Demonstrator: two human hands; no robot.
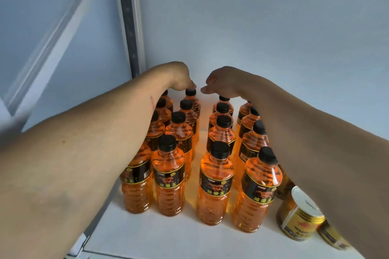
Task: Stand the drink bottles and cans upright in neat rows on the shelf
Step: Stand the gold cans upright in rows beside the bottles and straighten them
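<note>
Both hands are reaching to the far end of the shelf [189,235]. Left hand [181,79] is curling over the bottles [216,183] in the far row, maybe straightening them. Right hand [219,82] is hanging loose above, holding nothing. Gold cans [299,218] are waiting near right.

Bottle labels [168,178]: 能量王 in yellow on the black bands (clearest on the near row)
Gold can [295,224], near right: "We…", the remaining letters hidden by the arm

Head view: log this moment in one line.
left hand: over back bottle caps | right hand: likewise | orange bottles: upright, rows
</note>
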